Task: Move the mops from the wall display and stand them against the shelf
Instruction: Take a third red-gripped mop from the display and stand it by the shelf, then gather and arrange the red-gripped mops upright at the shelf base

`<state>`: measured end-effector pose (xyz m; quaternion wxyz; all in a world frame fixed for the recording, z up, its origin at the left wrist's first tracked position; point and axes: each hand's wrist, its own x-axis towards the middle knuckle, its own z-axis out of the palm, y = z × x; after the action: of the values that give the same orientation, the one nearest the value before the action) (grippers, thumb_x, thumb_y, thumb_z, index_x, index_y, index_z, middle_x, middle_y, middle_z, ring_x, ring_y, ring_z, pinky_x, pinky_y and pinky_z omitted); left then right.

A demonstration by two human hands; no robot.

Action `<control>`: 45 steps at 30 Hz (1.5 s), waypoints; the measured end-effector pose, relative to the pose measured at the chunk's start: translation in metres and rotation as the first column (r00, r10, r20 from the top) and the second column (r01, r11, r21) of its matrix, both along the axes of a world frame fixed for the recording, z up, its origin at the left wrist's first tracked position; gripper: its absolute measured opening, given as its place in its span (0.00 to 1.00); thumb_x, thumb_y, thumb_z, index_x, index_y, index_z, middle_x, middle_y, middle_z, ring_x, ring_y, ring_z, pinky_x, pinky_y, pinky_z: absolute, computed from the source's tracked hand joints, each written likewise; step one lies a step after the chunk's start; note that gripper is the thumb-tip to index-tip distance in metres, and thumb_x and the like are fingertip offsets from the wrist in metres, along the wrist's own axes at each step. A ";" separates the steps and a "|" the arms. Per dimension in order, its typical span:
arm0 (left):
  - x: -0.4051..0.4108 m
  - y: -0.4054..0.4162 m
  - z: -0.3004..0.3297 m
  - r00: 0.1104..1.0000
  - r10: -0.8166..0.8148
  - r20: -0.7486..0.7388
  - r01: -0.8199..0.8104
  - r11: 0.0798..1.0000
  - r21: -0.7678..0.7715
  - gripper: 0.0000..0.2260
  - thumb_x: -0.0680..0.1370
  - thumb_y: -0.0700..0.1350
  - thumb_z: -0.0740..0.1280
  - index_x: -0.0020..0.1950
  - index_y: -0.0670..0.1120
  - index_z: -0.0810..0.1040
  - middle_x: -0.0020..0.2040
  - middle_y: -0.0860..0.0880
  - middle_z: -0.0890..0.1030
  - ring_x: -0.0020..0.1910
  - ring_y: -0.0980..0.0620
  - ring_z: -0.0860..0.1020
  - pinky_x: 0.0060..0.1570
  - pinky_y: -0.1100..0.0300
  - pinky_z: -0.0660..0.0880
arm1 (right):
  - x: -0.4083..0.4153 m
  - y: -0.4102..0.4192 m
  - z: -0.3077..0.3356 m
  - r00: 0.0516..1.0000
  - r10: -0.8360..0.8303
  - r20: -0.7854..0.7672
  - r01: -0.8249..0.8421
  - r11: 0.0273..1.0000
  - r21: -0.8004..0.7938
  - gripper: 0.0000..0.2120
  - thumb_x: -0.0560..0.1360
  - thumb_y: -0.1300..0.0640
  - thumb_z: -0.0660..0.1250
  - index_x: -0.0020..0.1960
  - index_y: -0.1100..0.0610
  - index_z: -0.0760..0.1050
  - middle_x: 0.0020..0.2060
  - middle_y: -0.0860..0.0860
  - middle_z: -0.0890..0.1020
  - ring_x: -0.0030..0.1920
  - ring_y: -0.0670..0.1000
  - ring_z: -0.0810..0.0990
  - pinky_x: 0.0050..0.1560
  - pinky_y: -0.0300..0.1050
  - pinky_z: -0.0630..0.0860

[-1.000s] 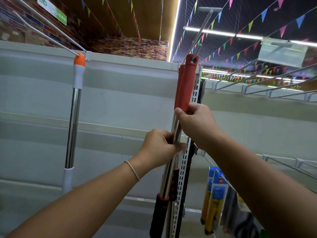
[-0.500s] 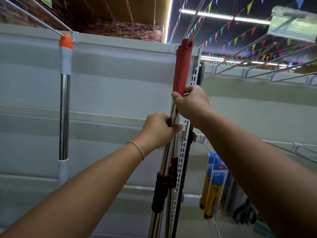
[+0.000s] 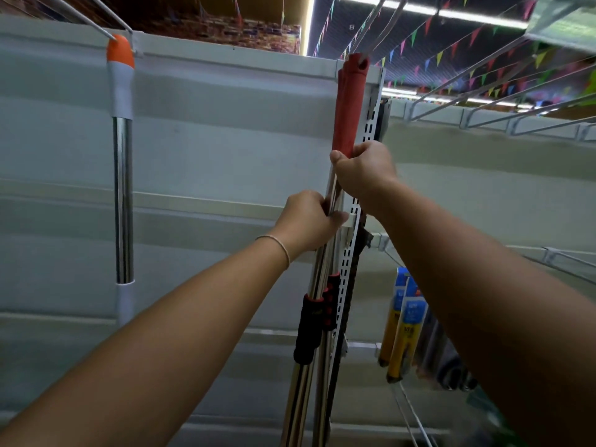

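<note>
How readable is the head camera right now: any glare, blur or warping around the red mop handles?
Head view: wide-angle warping bows the white wall panel; ceiling strip lights blow out to glare; the right edge smears with motion blur; the red mop handles, left hand and right hand stay fairly sharp, dimly lit.

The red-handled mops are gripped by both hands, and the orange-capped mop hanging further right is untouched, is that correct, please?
Not quite: the head view shows the orange-capped mop hanging further left, not right. The rest holds: the left hand and right hand both grip the red-handled mops, and it is untouched.
</note>
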<state>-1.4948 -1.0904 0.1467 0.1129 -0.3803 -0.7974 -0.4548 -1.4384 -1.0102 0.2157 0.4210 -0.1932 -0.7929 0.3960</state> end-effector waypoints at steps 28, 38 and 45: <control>0.040 -0.077 -0.233 0.978 -0.027 0.205 0.055 0.990 -0.131 0.25 0.77 0.48 0.66 0.72 0.46 0.66 0.64 0.42 0.76 0.60 0.44 0.77 0.60 0.53 0.74 | 0.072 -0.035 -0.279 0.979 -0.015 0.204 0.003 0.998 0.060 0.09 0.80 0.49 0.63 0.58 0.50 0.73 0.46 0.42 0.78 0.44 0.40 0.77 0.42 0.32 0.70; 0.079 -0.072 -0.343 0.905 0.200 0.376 -0.113 0.964 -0.240 0.25 0.77 0.48 0.67 0.72 0.45 0.66 0.62 0.43 0.76 0.58 0.44 0.77 0.58 0.53 0.74 | 0.111 -0.007 -0.403 0.902 0.205 0.380 -0.183 0.979 -0.094 0.12 0.80 0.51 0.63 0.62 0.54 0.73 0.50 0.48 0.79 0.50 0.48 0.78 0.51 0.43 0.74; 0.108 -0.068 -0.426 0.757 0.264 0.597 -0.163 0.962 -0.218 0.28 0.76 0.51 0.69 0.74 0.49 0.63 0.67 0.46 0.74 0.64 0.47 0.74 0.61 0.55 0.72 | 0.120 0.013 -0.476 0.828 0.273 0.490 -0.220 0.962 -0.163 0.14 0.80 0.53 0.64 0.63 0.57 0.75 0.48 0.48 0.78 0.49 0.48 0.77 0.49 0.41 0.71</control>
<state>-1.3871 -1.1581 -0.2796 -0.1340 -0.1233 -0.8604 -0.4760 -1.3179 -0.9968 -0.2599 0.1321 -0.2075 -0.8731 0.4210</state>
